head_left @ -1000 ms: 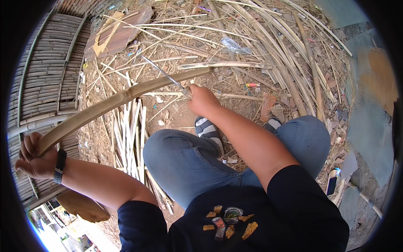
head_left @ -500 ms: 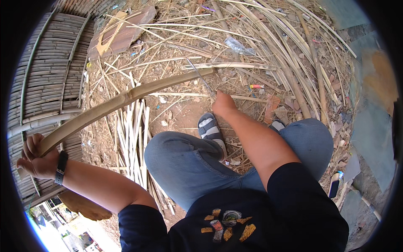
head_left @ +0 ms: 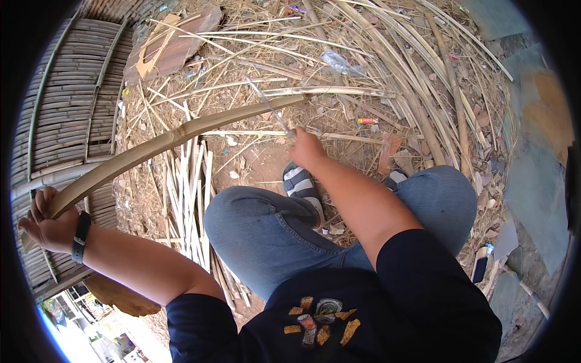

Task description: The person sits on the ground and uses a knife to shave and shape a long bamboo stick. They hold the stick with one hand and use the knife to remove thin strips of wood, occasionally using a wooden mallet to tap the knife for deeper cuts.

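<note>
At the far left, my left hand [head_left: 51,228] grips the near end of a long split bamboo pole [head_left: 142,150], its fingers curled round the edge. The pole slants up and to the right, and its far end rests among the debris on the ground. My right hand [head_left: 307,147] is closed on the handle of a knife [head_left: 264,100] with a long, narrow blade. Near the pole's far end, the blade crosses it in the picture. Whether the edge touches the bamboo, I cannot tell.
A pile of thin pale bamboo strips [head_left: 189,196] lies left of my knee. Long bamboo poles [head_left: 417,78] and scraps cover the ground ahead. A brown board [head_left: 181,51] lies at the far left, beside a bamboo-slat wall [head_left: 69,91]. A phone [head_left: 482,266] lies at right.
My right hand and the knife have moved left along the pole, away from its far end. My left hand keeps its grip, and the pole has hardly shifted.
</note>
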`<state>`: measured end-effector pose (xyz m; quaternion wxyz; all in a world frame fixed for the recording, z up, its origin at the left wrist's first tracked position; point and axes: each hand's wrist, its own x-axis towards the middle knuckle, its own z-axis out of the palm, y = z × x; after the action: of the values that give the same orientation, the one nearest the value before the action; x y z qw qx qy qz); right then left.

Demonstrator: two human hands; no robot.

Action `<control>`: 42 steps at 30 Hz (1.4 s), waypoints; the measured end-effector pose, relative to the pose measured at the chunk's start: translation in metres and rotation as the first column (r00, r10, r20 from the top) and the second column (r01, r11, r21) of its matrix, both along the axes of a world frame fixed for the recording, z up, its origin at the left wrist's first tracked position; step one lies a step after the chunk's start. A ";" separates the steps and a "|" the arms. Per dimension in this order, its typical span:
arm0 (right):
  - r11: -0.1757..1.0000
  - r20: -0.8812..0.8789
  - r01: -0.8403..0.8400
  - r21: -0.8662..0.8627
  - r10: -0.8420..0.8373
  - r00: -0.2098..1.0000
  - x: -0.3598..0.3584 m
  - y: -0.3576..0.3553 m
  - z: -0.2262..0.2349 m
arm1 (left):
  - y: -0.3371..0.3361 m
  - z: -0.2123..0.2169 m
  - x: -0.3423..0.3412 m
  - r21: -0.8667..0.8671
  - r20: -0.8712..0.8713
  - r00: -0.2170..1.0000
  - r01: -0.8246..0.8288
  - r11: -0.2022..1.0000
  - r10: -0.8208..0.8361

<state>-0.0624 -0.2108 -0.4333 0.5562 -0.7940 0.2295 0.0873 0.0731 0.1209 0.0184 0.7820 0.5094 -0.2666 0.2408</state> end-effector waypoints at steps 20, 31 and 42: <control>0.994 -0.057 0.043 -0.104 -0.049 0.997 -0.012 -0.026 -0.045 | -0.069 0.010 -0.019 -0.001 0.017 0.913 -0.407 0.913 0.407; 0.998 0.569 -0.069 0.014 0.049 0.821 0.011 0.040 0.082 | -0.039 0.032 0.023 0.226 0.175 0.804 -0.595 0.772 0.568; 0.988 0.090 0.094 0.124 -0.106 0.990 -0.007 0.019 0.042 | -0.049 0.016 0.016 0.073 0.029 0.888 -0.460 0.885 0.459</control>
<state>-0.0698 -0.1914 -0.3910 0.6168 -0.7501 0.2362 0.0343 0.0893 0.0723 0.0349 0.6808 0.5868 -0.1517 0.4112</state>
